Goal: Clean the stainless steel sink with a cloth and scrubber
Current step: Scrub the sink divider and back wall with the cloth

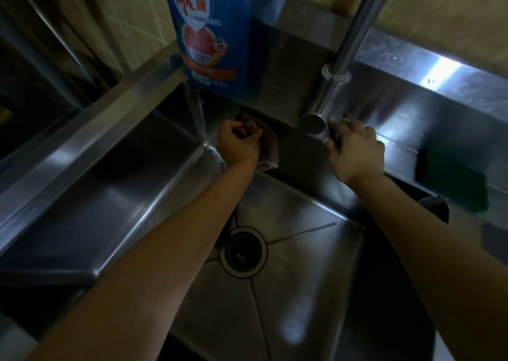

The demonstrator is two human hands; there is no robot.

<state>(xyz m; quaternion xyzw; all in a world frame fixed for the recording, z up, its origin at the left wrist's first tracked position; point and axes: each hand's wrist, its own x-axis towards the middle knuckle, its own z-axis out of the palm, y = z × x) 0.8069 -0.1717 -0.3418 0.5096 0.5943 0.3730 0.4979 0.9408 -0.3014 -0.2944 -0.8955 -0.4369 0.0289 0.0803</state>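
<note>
Dim light falls on a stainless steel sink point(316, 250) whose basin, nearest the camera, holds a round drain point(243, 251) and shows faint streaks on its floor, so I judge the floor not yet finished. Farther in, the left hand point(237, 143) grips a bunched brownish cloth point(268, 151) against the back wall near the corner, while the right hand point(354, 149) curls over the rim beside the chrome tap base point(313, 123), and whether it holds anything I cannot tell. A dark green scrubber pad point(450, 182) lies untouched on the right ledge, and a blue detergent bottle point(211, 33) stands at the far corner
</note>
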